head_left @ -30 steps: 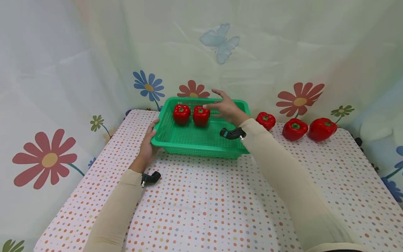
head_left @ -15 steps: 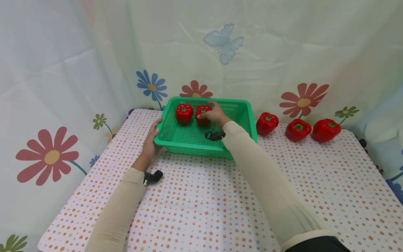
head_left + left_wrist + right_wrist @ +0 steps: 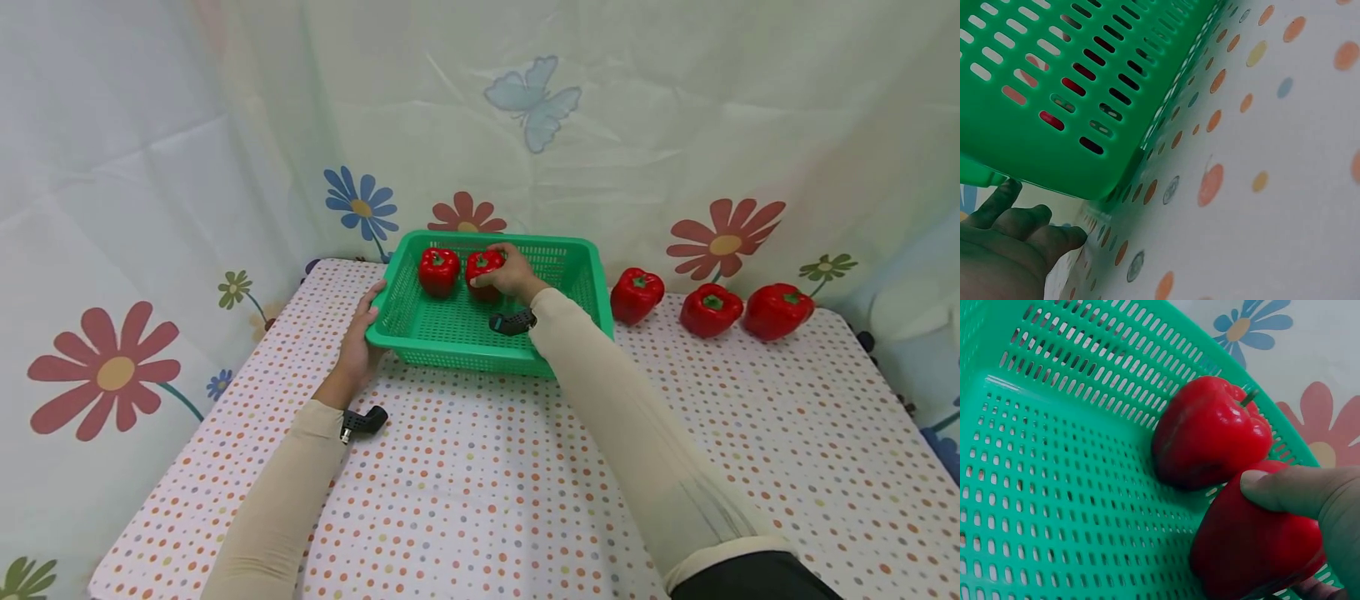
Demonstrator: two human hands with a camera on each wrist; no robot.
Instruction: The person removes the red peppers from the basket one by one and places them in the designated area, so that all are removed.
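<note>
A green plastic basket (image 3: pixel 465 360) stands on the table with two red bell peppers inside. My right hand (image 3: pixel 512 273) grips the right one of them, a red bell pepper (image 3: pixel 1254 540). Its thumb lies over one side and a fingertip shows at the other; the remaining fingers are mostly hidden. Close beside it in the basket is another red bell pepper (image 3: pixel 1210 434) with a green stem, which the hand does not touch. At the basket's left end my left hand (image 3: pixel 358 342) rests along the outside, its fingers (image 3: pixel 1038 219) extended against the wall just under the rim.
Right of the basket, a red bell pepper (image 3: pixel 636 295) stands near the table's back edge. Farther right are a red bell pepper (image 3: pixel 708 312) and a larger one. A dotted cloth (image 3: pixel 450 483) covers the table, and a flowered curtain (image 3: pixel 615 125) hangs behind.
My right hand has moved left and down from over the basket's right part onto the right pepper and now grips it. The left hand has stayed at the basket's left end.
</note>
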